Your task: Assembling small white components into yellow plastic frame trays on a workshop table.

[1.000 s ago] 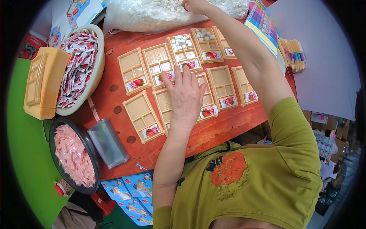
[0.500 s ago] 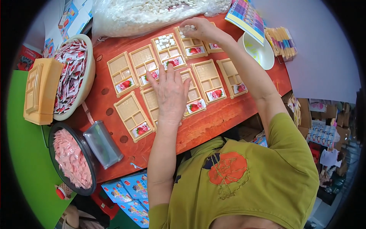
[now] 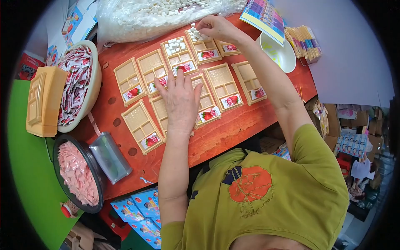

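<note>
Work on the red table (image 3: 233, 133). Left hand (image 3: 180, 100) lies flat, fingers spread, steadying the compartment trays (image 3: 216, 89). Right hand (image 3: 216, 28), fingertips pinched, apparently releases white pieces (image 3: 193, 34) into the far tray (image 3: 203, 41); fill level.

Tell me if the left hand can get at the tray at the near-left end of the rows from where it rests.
Probably yes. The left hand lies flat on the middle trays, and the near-left tray sits right beside it on the table, with nothing between.

Left hand (image 3: 180, 102) flat on near tan trays (image 3: 143, 126). Right hand (image 3: 216, 28) over far tray (image 3: 201, 40), pinching white cubes (image 3: 192, 33)
</note>
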### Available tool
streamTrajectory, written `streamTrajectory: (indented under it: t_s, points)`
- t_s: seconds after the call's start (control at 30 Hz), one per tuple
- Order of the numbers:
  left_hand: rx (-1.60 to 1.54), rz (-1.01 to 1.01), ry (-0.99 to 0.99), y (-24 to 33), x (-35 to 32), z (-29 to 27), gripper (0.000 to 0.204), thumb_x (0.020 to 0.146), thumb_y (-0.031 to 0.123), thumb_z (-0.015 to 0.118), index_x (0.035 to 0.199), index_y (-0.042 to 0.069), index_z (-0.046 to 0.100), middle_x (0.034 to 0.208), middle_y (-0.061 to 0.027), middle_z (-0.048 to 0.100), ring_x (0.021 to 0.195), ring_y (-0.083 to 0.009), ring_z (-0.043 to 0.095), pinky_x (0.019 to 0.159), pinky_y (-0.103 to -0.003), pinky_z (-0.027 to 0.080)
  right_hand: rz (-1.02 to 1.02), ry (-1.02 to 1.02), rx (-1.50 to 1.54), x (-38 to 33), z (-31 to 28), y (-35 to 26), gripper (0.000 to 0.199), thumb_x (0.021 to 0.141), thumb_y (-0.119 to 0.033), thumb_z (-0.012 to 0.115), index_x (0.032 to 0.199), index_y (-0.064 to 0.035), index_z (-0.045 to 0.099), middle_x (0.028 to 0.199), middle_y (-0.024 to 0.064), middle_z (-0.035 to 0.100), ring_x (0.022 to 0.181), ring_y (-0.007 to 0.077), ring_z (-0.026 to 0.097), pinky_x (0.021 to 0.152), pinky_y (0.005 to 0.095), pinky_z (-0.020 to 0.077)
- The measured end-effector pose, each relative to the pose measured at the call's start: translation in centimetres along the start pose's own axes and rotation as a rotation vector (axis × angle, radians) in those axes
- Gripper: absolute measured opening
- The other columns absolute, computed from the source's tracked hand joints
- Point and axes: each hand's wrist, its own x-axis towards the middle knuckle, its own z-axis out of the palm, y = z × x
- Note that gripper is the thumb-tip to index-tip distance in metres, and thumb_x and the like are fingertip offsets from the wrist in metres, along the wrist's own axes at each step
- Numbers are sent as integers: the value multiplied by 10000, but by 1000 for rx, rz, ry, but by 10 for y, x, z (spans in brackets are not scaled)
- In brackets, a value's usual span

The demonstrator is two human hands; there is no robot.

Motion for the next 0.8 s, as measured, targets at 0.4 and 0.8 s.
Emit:
streamTrajectory:
  t_s: [0.4, 0.8]
  points:
    - [-50, 11, 29, 1, 1, 0, 388, 898, 302, 707, 1111, -20, 661, 1297, -179, 572, 1299, -360, 471, 1143, -691, 209, -54, 74, -160, 31, 16, 4, 245, 888, -199, 674, 1024, -3, 728, 916, 147, 734, 817, 238, 696, 771, 352, 541]
    - [-48, 0, 38, -3, -2, 1, 388, 904, 307, 700, 1107, -21, 658, 1303, -185, 568, 1298, -368, 471, 1141, -697, 207, 202, -24, -267, 62, 10, 6, 359, 808, -366, 762, 957, -39, 772, 819, 139, 735, 749, 251, 695, 724, 363, 544]
